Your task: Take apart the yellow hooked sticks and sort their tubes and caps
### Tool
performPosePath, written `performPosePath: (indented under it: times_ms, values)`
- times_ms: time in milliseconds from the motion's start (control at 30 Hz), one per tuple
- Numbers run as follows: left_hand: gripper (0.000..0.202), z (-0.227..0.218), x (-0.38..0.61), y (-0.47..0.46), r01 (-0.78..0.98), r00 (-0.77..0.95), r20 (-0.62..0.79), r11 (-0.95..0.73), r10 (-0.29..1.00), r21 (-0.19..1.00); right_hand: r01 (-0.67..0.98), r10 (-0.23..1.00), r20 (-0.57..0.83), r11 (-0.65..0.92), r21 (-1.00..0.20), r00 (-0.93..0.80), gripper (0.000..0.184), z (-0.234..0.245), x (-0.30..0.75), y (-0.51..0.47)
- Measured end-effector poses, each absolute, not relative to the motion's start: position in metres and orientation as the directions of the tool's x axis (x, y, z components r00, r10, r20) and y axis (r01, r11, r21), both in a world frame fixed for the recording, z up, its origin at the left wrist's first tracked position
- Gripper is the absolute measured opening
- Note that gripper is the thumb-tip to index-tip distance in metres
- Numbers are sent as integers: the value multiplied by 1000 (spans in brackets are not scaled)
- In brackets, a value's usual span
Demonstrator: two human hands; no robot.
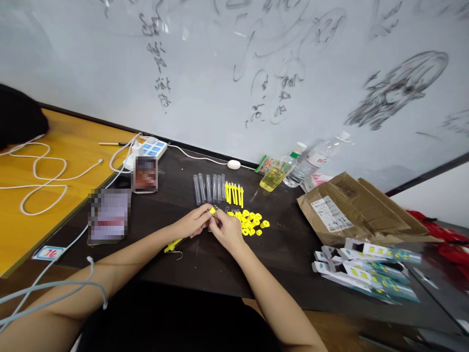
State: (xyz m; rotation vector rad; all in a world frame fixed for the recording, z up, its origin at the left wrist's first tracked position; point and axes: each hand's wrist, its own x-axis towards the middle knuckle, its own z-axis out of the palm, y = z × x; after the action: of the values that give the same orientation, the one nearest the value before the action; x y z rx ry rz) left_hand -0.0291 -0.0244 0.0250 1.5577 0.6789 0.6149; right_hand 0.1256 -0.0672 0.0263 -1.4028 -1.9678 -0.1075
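A small yellow plastic cap point(212, 211) sits between the fingertips of both hands, over the dark table. My left hand point(194, 222) pinches it from the left, and my right hand point(229, 230) has closed fingers against its right side. Small wire pieces near the fingertips are partly hidden. Right of my right hand lies a loose pile of yellow caps point(252, 222). Beyond the hands are a row of clear tubes point(208, 188) and several slim yellow stems point(234, 193) with metal tips. Below my left wrist lies another yellow piece point(172, 245), beside a wire hook point(178, 255).
A cardboard parcel point(351, 210) and flat printed boxes point(370, 269) lie on the right. Two bottles, one of yellow liquid point(273, 177) and one clear point(306, 165), stand by the whiteboard point(205, 73). Left are a power strip point(150, 151), a phone-like item point(109, 215) and cables.
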Motion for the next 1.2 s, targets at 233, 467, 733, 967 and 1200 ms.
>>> performPosePath:
  times_ms: [233, 467, 733, 967, 1200]
  values:
    - [30, 25, -24, -25, 23, 706, -23, 9, 708, 1000, 856, 730, 658, 449, -257, -185, 24, 27, 126, -66]
    - [37, 27, -23, -26, -91, 757, 23, 71, 653, 993, 816, 685, 689, 525, -240, -238, 29, 28, 131, -65]
    - [36, 32, -18, -33, -160, 750, 23, 147, 661, 976, 780, 617, 737, 592, -202, -277, 33, 26, 135, -64]
    - [32, 33, -17, -34, -180, 739, -3, 202, 673, 963, 761, 666, 718, 567, -314, -200, 34, 23, 130, -66]
    - [31, 41, -22, -33, -205, 732, -35, 269, 680, 941, 709, 698, 707, 557, -432, -118, 24, 27, 127, -69]
